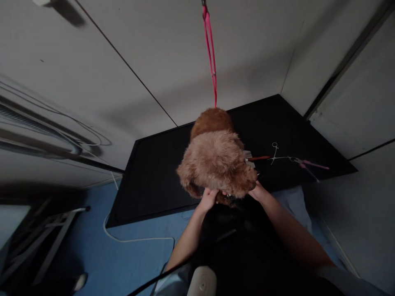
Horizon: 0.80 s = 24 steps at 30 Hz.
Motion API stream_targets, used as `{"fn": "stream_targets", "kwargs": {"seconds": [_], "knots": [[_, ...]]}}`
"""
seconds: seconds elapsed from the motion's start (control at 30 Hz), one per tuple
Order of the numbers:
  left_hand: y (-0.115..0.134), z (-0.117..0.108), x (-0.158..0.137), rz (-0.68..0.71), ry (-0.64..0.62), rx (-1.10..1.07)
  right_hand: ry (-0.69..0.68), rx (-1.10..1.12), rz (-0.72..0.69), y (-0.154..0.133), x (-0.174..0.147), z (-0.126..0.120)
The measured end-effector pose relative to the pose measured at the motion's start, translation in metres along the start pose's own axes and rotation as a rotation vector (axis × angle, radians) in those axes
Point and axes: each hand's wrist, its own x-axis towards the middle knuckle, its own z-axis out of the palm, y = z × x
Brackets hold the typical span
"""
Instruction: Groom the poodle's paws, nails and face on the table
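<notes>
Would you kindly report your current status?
Left hand below brown dog's head; right hand by its muzzle. Grips partly hidden. Scissors on black tabletop, off right.

Under my grip, the curly-haired brown dog [214, 154] looks woolly and matt; I see a matt black rectangular tabletop [154, 176], slim silver metal scissors [274, 158], a smooth pink cord loop [215, 91].
</notes>
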Motion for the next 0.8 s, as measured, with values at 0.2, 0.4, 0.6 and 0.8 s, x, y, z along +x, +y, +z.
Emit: {"fn": "stream_targets", "kwargs": {"seconds": [0.2,0.4,0.6,0.8], "knots": [[-0.0051,-0.0021,0.0038,0.007,-0.019,-0.003,-0.056,-0.002,0.034,0.0029,0.0009,-0.0037],[-0.0032,-0.0028,0.0041,0.014,-0.013,-0.010,-0.052,0.046,0.051,0.0070,0.0015,-0.0018],[0.0012,-0.0016,0.0030,0.030,-0.012,-0.051,-0.054,0.072,0.018,0.0100,0.0053,-0.0005],[0.0022,0.0002,0.0018,0.065,0.005,-0.101,-0.067,0.079,0.017,0.0090,0.0090,0.0034]]}}
